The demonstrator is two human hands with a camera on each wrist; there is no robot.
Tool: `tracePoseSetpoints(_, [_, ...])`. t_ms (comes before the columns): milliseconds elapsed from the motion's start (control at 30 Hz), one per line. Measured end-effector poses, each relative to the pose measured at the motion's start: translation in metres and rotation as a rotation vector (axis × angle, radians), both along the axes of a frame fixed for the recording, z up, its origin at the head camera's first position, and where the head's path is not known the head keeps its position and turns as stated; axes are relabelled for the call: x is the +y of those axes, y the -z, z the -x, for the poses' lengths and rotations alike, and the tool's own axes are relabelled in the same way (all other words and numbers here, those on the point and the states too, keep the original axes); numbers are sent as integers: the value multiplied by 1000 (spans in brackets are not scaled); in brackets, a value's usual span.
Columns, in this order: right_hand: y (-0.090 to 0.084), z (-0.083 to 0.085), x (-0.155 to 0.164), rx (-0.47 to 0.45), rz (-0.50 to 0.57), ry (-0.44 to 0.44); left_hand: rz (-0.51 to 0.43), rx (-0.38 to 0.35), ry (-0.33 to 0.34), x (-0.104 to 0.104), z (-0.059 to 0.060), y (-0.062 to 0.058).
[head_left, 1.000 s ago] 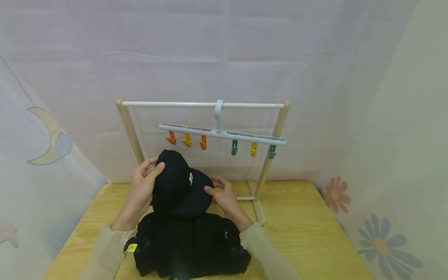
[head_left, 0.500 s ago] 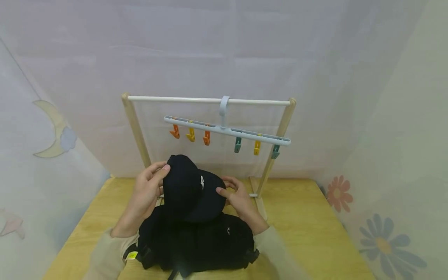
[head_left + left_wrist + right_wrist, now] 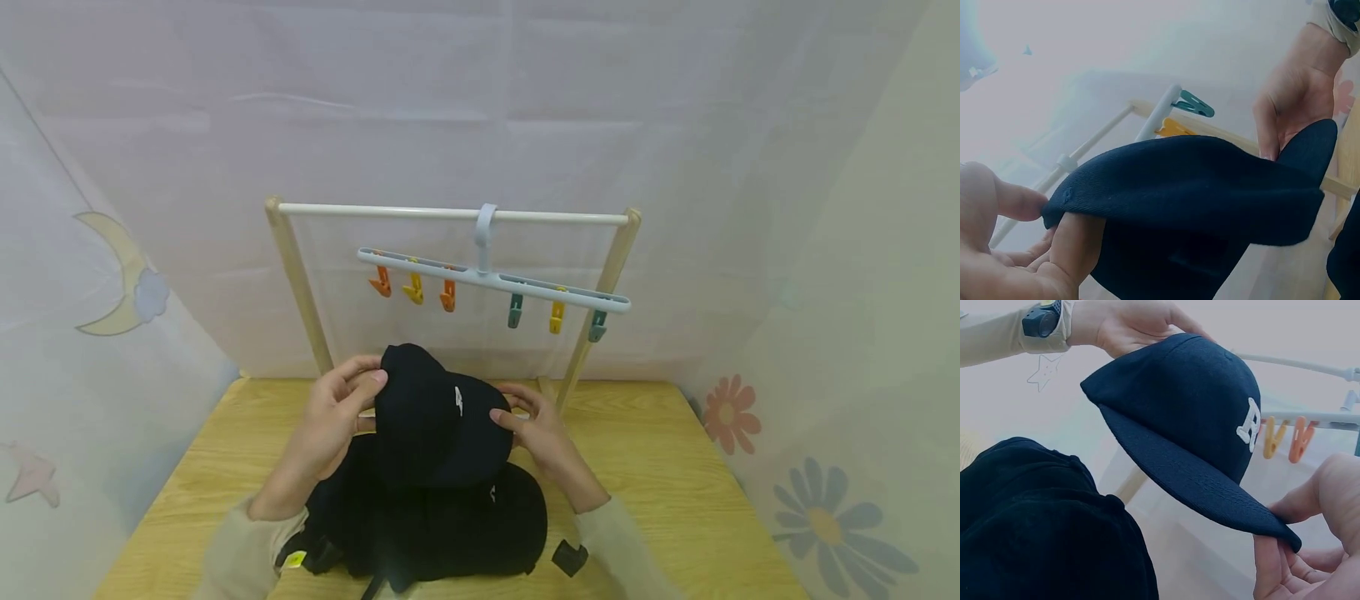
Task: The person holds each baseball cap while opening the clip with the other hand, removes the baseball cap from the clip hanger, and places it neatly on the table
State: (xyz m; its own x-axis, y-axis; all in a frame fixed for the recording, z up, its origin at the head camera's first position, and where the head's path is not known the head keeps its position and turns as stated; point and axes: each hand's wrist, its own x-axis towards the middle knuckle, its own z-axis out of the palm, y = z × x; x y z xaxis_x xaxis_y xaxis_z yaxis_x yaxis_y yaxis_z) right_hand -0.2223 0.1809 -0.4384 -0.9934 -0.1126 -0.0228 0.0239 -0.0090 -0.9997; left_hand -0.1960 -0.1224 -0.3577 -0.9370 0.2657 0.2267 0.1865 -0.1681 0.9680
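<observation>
Both hands hold a dark baseball cap (image 3: 427, 417) with a white letter on its front, raised over the table. My left hand (image 3: 337, 417) pinches the cap's back edge, thumb outside and fingers under the rim, as the left wrist view shows. The brim's edge is pinched between thumb and fingers of my right hand (image 3: 536, 429). Below the cap lies a black bundle that looks like a bag (image 3: 450, 533), with a small white mark and a yellow tag (image 3: 295, 559). The cap hides part of it.
Behind the cap stands a wooden rack with a white rail (image 3: 375, 212). From it hangs a light blue clip hanger (image 3: 487, 275), tilted down to the right, with orange, yellow and green clips (image 3: 557, 317). The wooden table (image 3: 660, 500) extends to both sides.
The cap, held in both hands, has shifted to the right and slightly down in the head view. The head view itself has also shifted a little. Both grips look the same.
</observation>
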Motion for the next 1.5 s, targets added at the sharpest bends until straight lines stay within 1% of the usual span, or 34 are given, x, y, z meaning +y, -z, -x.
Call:
tracePoseSetpoints(67, [0,-3,5,1,-4,-2,37,-3,-3,2,-2,0])
tracePoseSetpoints(233, [-1,-8,18,12,-16,-14,142,6,-38,7,-4,2])
tracePoseSetpoints(333, [1,-10,26,15,-22,-30,167,13,-35,11,-5,4])
tracePoseSetpoints(467, [4,-15,38,14,-39,-52,170,8,8,17,-7,8])
tracePoseSetpoints(600, [6,-21,50,12,-86,-40,184,2,42,24,-9,11])
tracePoseSetpoints(700, [8,-25,57,17,-79,-29,195,-5,77,28,-10,12])
tracePoseSetpoints(833, [9,-29,66,22,-43,-43,206,-11,137,33,-11,14])
tracePoseSetpoints(933, [12,-33,73,18,-54,-50,216,-9,163,36,-12,17])
tracePoseSetpoints(1133, [18,-39,81,23,-62,-47,234,3,183,42,-13,25])
tracePoseSetpoints(1333, [26,-45,89,19,-55,-49,209,-21,214,51,-15,32])
tracePoseSetpoints(1500, [31,-45,93,10,-54,-44,200,-42,220,55,-16,37])
